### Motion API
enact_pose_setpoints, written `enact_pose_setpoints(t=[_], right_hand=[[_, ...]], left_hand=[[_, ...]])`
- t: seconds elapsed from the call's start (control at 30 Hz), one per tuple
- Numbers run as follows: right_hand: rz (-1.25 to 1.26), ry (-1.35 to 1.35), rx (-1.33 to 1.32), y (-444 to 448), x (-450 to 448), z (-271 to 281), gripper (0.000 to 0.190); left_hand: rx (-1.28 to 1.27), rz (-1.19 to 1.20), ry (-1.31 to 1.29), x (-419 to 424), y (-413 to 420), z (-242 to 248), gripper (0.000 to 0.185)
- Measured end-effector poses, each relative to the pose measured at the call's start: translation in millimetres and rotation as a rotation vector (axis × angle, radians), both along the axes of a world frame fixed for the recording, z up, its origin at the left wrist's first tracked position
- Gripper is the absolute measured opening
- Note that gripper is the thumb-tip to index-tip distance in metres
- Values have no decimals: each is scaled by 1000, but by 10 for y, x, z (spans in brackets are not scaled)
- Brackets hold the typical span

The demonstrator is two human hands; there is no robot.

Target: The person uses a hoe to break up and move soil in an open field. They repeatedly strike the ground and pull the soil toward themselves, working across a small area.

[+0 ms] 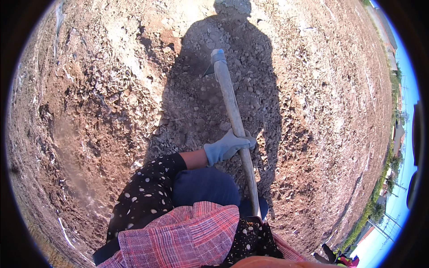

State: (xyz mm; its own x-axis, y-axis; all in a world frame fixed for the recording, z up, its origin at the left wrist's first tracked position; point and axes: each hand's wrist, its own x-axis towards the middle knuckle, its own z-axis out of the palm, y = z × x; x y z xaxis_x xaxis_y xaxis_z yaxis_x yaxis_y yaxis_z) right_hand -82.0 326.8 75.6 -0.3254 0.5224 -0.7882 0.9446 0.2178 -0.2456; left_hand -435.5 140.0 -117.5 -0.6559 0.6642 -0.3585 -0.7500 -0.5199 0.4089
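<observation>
My left hand (229,145), in a pale grey-blue work glove, is closed around the middle of a long wooden tool handle (231,100). The handle slants from my body up to the soil, where a grey band wraps its far end. Beside that end a small part of a dark blade (208,71) shows; the rest of the tool's head is hidden. My right hand is out of view; the handle's near end passes behind my dotted sleeve and clothing at the bottom.
Loose, cloddy brown soil (298,187) surrounds me, with my shadow across it. Thin pale strips (65,232) lie on the ground at left. At the lower right edge another person (335,258) is partly visible. Green plants, buildings and poles stand along the field's right edge.
</observation>
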Motion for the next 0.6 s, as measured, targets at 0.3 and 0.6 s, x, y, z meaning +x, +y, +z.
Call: enact_pose_setpoints(t=[0.3,0.6], right_hand=[[125,292,45,-240,-943,-639,30],[706,200,-163,-1111,-2949,-811,47]], left_hand=[[45,300,369,-1427,-521,843,17],[-733,601,242,-2154,-1647,-144,37]])
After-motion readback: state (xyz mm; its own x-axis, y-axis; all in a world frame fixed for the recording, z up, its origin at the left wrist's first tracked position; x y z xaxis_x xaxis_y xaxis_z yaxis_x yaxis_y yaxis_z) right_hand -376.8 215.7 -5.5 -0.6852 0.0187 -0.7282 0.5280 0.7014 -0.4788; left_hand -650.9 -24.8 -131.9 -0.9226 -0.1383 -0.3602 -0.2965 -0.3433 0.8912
